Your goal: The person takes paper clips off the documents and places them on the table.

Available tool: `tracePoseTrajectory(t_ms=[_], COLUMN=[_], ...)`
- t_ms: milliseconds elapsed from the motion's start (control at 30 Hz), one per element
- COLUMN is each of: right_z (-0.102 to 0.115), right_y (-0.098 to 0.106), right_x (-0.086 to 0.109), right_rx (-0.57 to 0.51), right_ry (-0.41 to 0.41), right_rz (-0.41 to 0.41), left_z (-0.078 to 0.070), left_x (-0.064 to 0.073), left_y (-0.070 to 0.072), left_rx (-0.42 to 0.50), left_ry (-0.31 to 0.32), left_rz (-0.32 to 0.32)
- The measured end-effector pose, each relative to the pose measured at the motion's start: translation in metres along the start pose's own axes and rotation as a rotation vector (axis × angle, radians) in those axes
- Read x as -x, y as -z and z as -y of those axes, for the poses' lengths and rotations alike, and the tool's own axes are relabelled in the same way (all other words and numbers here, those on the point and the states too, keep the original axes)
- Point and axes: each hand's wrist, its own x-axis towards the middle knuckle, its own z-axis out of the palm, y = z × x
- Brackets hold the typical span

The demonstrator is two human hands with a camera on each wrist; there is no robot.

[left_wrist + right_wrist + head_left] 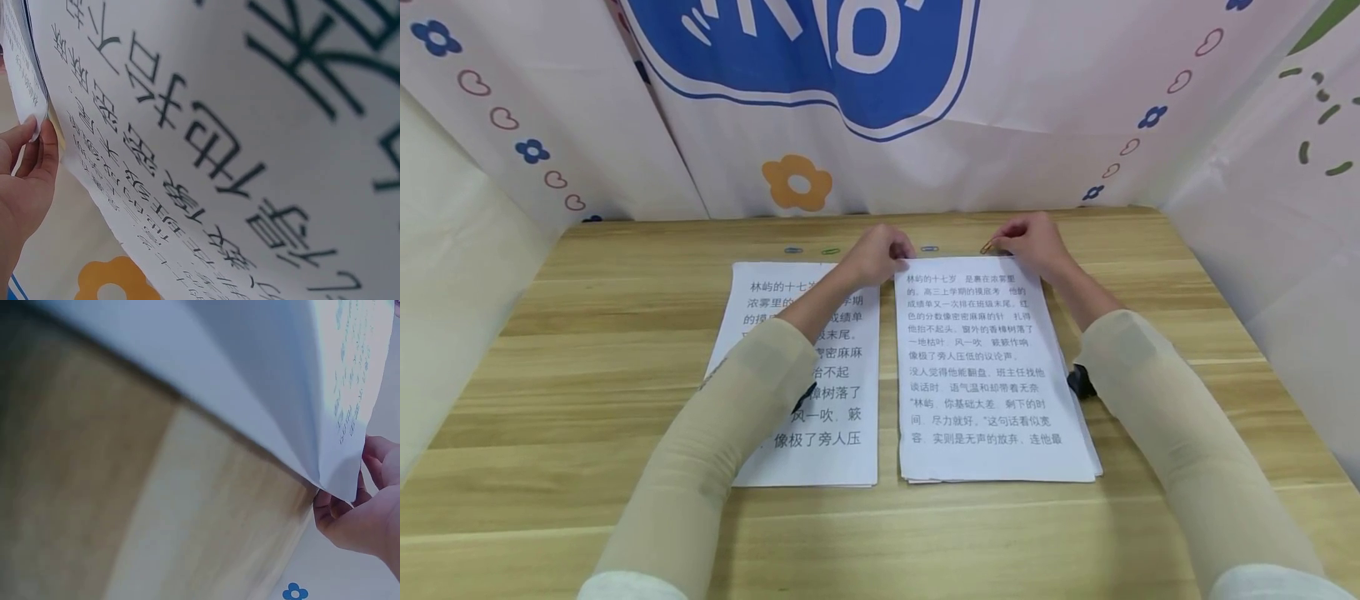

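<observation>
Two stacks of printed paper lie side by side: a left stack (pixel 805 462) and a right stack (pixel 977 454). My left hand (pixel 877 254) pinches the top left corner of the right stack; in the left wrist view, thumb and fingers (pixel 45 140) close on that paper's edge. At the right stack's top edge, my right hand (pixel 1033 243) has its fingertips together on a tilted orange paper clip (pixel 987 247). In the right wrist view the paper corner partly hides that hand (pixel 362 506), and the clip cannot be seen there.
Behind the stacks lie a blue paper clip (pixel 793 250), a green paper clip (pixel 830 251) and another blue paper clip (pixel 929 248). A printed white cloth (pixel 1000 167) stands along the back of the wooden table (pixel 550 400). My left forearm crosses the left stack.
</observation>
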Motion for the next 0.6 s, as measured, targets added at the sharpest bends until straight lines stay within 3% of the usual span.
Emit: tracePoseTrajectory(t_ms=[300,600], right_z=[0.008,0.011], right_y=[0.003,0.003], right_x=[-0.004,-0.009], right_rx=[0.091,0.182], right_ry=[-0.061,-0.058], right_rz=[0.020,0.029], left_z=[-0.001,-0.001], left_x=[0.000,-0.001], left_y=[-0.001,-0.002], left_rx=[-0.032,-0.044], left_ry=[0.014,0.010], left_rz=[0.004,0.001])
